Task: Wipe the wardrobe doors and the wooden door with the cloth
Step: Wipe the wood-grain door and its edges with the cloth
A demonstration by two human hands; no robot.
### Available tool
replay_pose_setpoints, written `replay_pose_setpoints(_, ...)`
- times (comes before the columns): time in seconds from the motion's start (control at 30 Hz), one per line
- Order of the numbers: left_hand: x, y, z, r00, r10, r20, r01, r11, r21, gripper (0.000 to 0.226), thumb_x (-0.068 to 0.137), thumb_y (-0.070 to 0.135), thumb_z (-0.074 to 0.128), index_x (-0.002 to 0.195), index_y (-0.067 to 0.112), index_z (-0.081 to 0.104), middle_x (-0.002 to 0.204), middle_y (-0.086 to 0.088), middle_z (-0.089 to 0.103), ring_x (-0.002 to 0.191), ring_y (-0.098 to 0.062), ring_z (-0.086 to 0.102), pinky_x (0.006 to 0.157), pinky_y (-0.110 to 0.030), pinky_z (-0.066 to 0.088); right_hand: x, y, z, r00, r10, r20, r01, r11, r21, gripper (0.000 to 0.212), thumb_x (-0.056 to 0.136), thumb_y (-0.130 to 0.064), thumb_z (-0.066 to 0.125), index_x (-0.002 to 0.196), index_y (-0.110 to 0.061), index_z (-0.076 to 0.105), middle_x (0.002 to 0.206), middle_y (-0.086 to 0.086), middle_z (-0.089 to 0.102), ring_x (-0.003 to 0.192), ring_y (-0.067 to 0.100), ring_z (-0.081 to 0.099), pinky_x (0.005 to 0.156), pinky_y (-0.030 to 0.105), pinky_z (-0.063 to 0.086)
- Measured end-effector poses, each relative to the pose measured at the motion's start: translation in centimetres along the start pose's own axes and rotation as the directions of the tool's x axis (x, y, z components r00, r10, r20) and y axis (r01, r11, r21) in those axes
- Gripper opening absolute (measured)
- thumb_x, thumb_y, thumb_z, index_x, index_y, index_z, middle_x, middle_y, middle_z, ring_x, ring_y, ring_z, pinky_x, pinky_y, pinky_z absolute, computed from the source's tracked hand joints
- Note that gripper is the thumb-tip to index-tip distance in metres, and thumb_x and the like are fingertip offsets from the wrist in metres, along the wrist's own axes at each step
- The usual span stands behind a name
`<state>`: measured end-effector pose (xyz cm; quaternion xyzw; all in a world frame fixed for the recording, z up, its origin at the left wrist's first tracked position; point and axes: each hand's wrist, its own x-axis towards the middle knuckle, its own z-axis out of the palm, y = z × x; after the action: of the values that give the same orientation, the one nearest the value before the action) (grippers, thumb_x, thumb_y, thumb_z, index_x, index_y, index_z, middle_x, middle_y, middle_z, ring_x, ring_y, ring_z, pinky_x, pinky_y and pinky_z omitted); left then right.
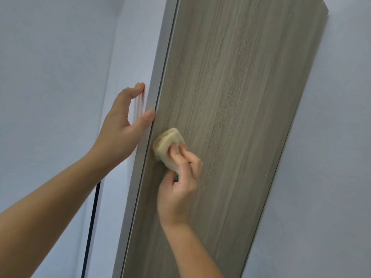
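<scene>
A tall grey-brown wood-grain door (230,97) fills the middle of the head view, tilted in the frame. My right hand (180,189) grips a folded beige cloth (166,147) with a teal underside and presses it on the door's face near its left edge. My left hand (122,125) holds the door's pale grey left edge (158,81): the thumb lies on the front side, the fingers curl round behind it.
A plain pale wall (50,67) lies to the left of the door and another stretch (341,157) to the right. A thin black strip (90,227) runs down the wall at lower left, beside my left forearm.
</scene>
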<state>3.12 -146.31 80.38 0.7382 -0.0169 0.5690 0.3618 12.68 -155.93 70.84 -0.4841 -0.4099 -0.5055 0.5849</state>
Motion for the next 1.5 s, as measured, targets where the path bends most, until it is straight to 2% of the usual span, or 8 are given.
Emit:
replay_pose_setpoints(0.27,-2.8,-1.2,0.7,0.997,-0.062,-0.046,0.055,0.986,-0.155,0.044,0.099,0.039,0.044,0.143,0.038,0.04,0.153,0.019,0.035,0.144,0.0,0.024,0.121,-0.038,0.02,-1.4,1.0,-1.2,0.904,-0.355,0.237,0.35,0.935,0.065,0.028,0.092,0.003,0.063,0.117,-0.009,0.068,0.123,0.006,0.058,0.115,0.027,0.057,0.093,0.04,0.051)
replay_pose_setpoints(0.37,-5.5,-2.1,2.3,0.994,-0.09,-0.063,0.078,0.982,-0.174,0.053,0.1,0.036,0.04,0.152,0.027,0.029,0.158,0.016,0.025,0.144,0.005,0.018,0.12,-0.022,0.017,-0.2,3.6,-2.8,0.88,-0.405,0.249,0.404,0.913,0.057,0.025,0.094,0.001,0.06,0.115,-0.009,0.067,0.121,0.009,0.06,0.113,0.026,0.058,0.093,0.039,0.051)
replay_pose_setpoints(0.53,-6.7,-2.9,3.8,0.997,-0.031,-0.07,0.03,1.0,-0.008,0.059,0.104,0.027,0.037,0.156,0.02,0.011,0.162,0.013,0.012,0.145,0.007,0.009,0.117,-0.013,0.01,1.8,10.0,-6.7,0.982,-0.127,0.139,0.14,0.986,-0.09,0.056,0.077,0.022,0.05,0.12,-0.011,0.061,0.123,0.009,0.054,0.115,0.023,0.054,0.102,0.03,0.043)
replay_pose_setpoints(0.67,-6.8,-2.7,3.8,0.997,-0.028,-0.078,0.03,0.999,0.027,0.059,0.104,0.029,0.034,0.157,0.02,0.009,0.162,0.014,0.011,0.145,0.008,0.007,0.117,-0.012,0.009,4.2,15.0,-9.6,0.996,0.079,-0.035,-0.083,0.986,-0.144,0.043,0.078,0.024,0.052,0.117,0.008,0.061,0.118,0.019,0.053,0.115,0.018,0.052,0.103,0.021,0.042)
replay_pose_setpoints(0.9,-6.8,-3.1,3.9,0.996,-0.015,-0.089,0.017,1.0,0.021,0.06,0.103,0.034,0.034,0.156,0.022,0.011,0.162,0.017,0.012,0.145,0.008,0.009,0.116,-0.013,0.01,7.4,23.9,-14.4,0.828,0.419,-0.372,-0.535,0.788,-0.304,0.034,0.08,0.013,0.056,0.113,0.01,0.06,0.116,0.031,0.052,0.108,0.039,0.054,0.09,0.024,0.04)
replay_pose_setpoints(1.0,-6.7,-3.1,4.0,0.995,-0.02,-0.101,0.022,0.999,0.027,0.061,0.101,0.037,0.034,0.156,0.024,0.012,0.161,0.018,0.014,0.145,0.008,0.01,0.116,-0.014,0.012,8.8,26.2,-16.0,0.79,0.454,-0.411,-0.61,0.645,-0.46,0.037,0.074,0.008,0.053,0.11,0.004,0.063,0.112,0.028,0.058,0.106,0.044,0.054,0.091,0.045,0.041)
replay_pose_setpoints(1.13,-6.8,-3.3,3.9,0.994,-0.02,-0.105,0.022,1.0,0.013,0.062,0.1,0.037,0.035,0.156,0.024,0.013,0.161,0.016,0.017,0.146,0.004,0.013,0.12,-0.026,0.018,10.1,27.0,-17.4,0.698,0.558,-0.449,-0.715,0.509,-0.479,0.031,0.074,0.005,0.051,0.102,-0.002,0.062,0.105,0.021,0.062,0.098,0.038,0.058,0.081,0.044,0.046)
replay_pose_setpoints(1.5,-6.7,-3.3,3.9,0.996,-0.028,-0.089,0.025,0.999,-0.024,0.059,0.103,0.034,0.036,0.156,0.025,0.012,0.16,0.02,0.011,0.145,0.008,0.005,0.116,-0.012,0.009,5.2,19.1,-13.7,0.717,0.581,-0.386,-0.693,0.655,-0.301,0.028,0.083,0.006,0.059,0.11,-0.001,0.064,0.113,0.015,0.061,0.1,0.028,0.059,0.077,0.019,0.039)
